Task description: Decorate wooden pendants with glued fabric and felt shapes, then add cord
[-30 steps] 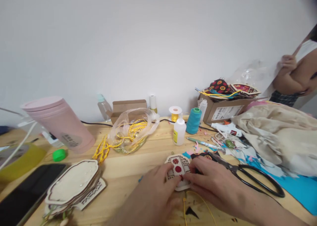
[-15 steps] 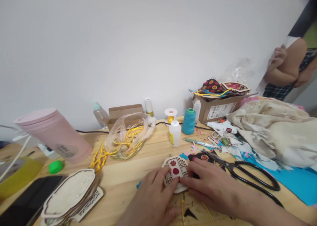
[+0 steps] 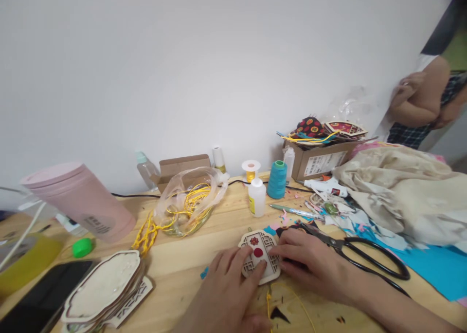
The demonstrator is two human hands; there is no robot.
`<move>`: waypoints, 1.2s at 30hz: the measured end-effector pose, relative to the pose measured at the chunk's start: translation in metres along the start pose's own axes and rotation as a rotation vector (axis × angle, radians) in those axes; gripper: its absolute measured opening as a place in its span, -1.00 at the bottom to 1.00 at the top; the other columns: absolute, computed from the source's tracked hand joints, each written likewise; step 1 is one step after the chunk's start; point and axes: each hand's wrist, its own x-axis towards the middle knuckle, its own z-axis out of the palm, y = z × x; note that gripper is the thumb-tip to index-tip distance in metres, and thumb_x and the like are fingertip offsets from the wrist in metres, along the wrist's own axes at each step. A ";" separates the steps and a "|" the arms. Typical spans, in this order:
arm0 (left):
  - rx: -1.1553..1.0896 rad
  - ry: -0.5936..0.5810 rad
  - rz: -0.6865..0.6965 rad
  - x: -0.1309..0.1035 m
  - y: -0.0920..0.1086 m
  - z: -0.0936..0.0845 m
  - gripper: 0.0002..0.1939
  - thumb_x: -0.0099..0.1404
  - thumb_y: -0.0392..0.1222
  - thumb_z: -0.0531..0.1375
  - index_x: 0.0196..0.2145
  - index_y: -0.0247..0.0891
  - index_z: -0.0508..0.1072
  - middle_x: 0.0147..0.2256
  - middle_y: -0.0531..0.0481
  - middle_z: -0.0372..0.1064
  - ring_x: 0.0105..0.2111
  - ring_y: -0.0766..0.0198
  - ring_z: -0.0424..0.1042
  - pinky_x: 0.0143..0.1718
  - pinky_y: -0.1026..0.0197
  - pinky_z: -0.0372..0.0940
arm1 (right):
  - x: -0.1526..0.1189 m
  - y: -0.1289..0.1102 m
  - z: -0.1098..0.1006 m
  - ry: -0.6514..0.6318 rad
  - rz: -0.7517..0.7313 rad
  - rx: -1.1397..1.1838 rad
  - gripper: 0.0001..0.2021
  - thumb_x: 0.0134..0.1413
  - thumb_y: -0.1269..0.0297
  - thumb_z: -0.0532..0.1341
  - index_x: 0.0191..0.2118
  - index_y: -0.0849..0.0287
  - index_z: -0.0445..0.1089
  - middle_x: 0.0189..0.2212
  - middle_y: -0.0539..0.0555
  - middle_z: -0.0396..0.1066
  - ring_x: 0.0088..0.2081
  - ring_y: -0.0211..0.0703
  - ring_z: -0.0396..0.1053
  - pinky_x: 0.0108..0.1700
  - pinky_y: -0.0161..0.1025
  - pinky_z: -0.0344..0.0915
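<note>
A pale wooden plaque point(image 3: 270, 273) with cut-out lattice sides, a red flower and a red dot lies flat on the table. My left hand point(image 3: 231, 279) rests over its left and lower part, fingers apart, with fingertips on the surface near the red dot. At the plaque's right edge is my right hand point(image 3: 310, 262), its fingers bent close together; whether they pinch anything small is hidden. Yellow cord point(image 3: 269, 299) runs from below the plaque toward me. Dark patterned fabric point(image 3: 288, 228) sits just behind my right hand.
Black-handled scissors point(image 3: 368, 255) lie right of my right hand. Beyond stand a glue bottle point(image 3: 257, 199) and teal thread point(image 3: 277, 179). Stacked wooden plaques point(image 3: 104, 284), a phone point(image 3: 44, 294) and a pink tumbler point(image 3: 80, 201) are at left. A person point(image 3: 419, 97) stands at the far right.
My right hand's fingers have drawn back slightly from the plaque's lower middle to its right edge. My left thumb has moved up onto the area below the red dot.
</note>
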 end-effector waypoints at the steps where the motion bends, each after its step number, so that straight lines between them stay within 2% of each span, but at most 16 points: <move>1: 0.004 0.013 0.005 0.000 0.000 0.001 -0.30 0.00 -0.01 0.21 0.09 -0.12 0.10 0.10 -0.21 0.06 0.04 -0.10 0.07 0.01 -0.17 0.03 | 0.000 -0.001 0.001 -0.003 -0.002 -0.005 -0.76 0.09 0.41 0.00 -0.17 0.16 0.34 -0.40 0.11 0.30 -0.34 -0.18 0.22 -0.33 -0.28 0.17; 6: -0.009 0.089 0.023 -0.001 -0.001 0.003 -0.31 0.00 0.04 0.20 0.09 -0.01 0.07 0.09 -0.15 0.07 0.03 -0.07 0.07 0.00 -0.17 0.04 | -0.001 -0.002 0.002 -0.003 -0.003 0.003 -0.79 0.08 0.40 0.02 -0.20 0.16 0.35 -0.40 0.09 0.30 -0.33 -0.19 0.22 -0.32 -0.28 0.17; 10: -0.094 0.129 0.057 -0.006 -0.009 0.006 -0.33 0.04 -0.03 0.19 0.09 0.08 0.03 0.08 -0.08 0.06 0.03 0.02 0.07 0.00 -0.07 0.07 | -0.001 -0.001 0.000 -0.006 0.012 -0.004 -0.79 0.07 0.41 0.03 -0.21 0.17 0.36 -0.40 0.10 0.31 -0.33 -0.18 0.23 -0.32 -0.28 0.17; 14: -0.143 0.166 0.066 -0.009 -0.011 0.009 -0.38 0.10 -0.10 0.14 0.10 0.03 0.02 0.09 -0.09 0.02 0.04 0.06 0.04 0.01 -0.03 0.06 | -0.001 -0.003 -0.002 -0.012 0.015 -0.008 -0.80 0.07 0.41 0.03 -0.23 0.17 0.37 -0.39 0.09 0.32 -0.33 -0.19 0.24 -0.31 -0.29 0.17; 18: -0.035 0.130 0.042 -0.006 -0.003 0.009 -0.32 0.01 -0.05 0.21 0.09 -0.01 0.07 0.08 -0.14 0.05 0.02 -0.04 0.05 0.01 -0.13 0.02 | -0.003 -0.004 0.001 -0.018 -0.001 -0.003 -0.80 0.07 0.40 0.04 -0.23 0.16 0.37 -0.38 0.08 0.33 -0.31 -0.19 0.24 -0.28 -0.29 0.17; 21: 0.005 0.112 0.040 -0.004 -0.001 0.010 -0.31 0.02 0.01 0.19 0.10 0.01 0.04 0.08 -0.17 0.05 0.02 -0.07 0.04 -0.01 -0.16 0.01 | -0.004 -0.003 0.002 -0.014 -0.017 0.006 -0.80 0.06 0.40 0.04 -0.23 0.16 0.37 -0.36 0.09 0.33 -0.30 -0.20 0.24 -0.27 -0.29 0.17; 24: 0.008 0.134 0.070 -0.004 -0.004 0.014 -0.33 0.05 0.07 0.14 0.10 0.04 0.02 0.08 -0.16 0.03 0.01 -0.06 0.04 -0.02 -0.17 0.02 | -0.004 -0.003 0.002 -0.009 -0.015 -0.001 -0.80 0.07 0.40 0.04 -0.23 0.16 0.36 -0.36 0.08 0.33 -0.30 -0.20 0.24 -0.28 -0.29 0.17; 28: 0.005 0.164 0.096 -0.004 -0.010 0.019 -0.29 0.01 0.05 0.19 0.10 0.07 0.01 0.07 -0.14 0.02 0.00 -0.08 0.05 -0.04 -0.18 0.04 | -0.003 -0.001 0.003 -0.021 -0.005 -0.008 -0.81 0.07 0.38 0.04 -0.24 0.15 0.37 -0.37 0.08 0.33 -0.30 -0.19 0.24 -0.28 -0.29 0.17; 33: -0.057 0.252 0.204 -0.009 -0.017 0.021 -0.45 0.13 -0.06 0.10 0.07 0.09 0.05 0.10 -0.09 -0.03 0.04 -0.02 0.02 -0.01 -0.17 0.01 | -0.003 0.001 0.003 -0.032 -0.001 -0.023 -0.81 0.08 0.36 0.03 -0.25 0.15 0.37 -0.37 0.08 0.32 -0.31 -0.20 0.24 -0.29 -0.29 0.17; 36: -0.106 0.273 0.213 -0.011 -0.018 0.022 -0.47 0.16 -0.08 0.07 0.09 0.04 0.01 0.10 -0.10 -0.01 0.06 0.00 0.01 0.02 -0.16 -0.01 | -0.003 0.002 0.004 -0.036 -0.002 -0.024 -0.81 0.07 0.36 0.03 -0.26 0.15 0.37 -0.37 0.08 0.33 -0.31 -0.19 0.25 -0.30 -0.29 0.17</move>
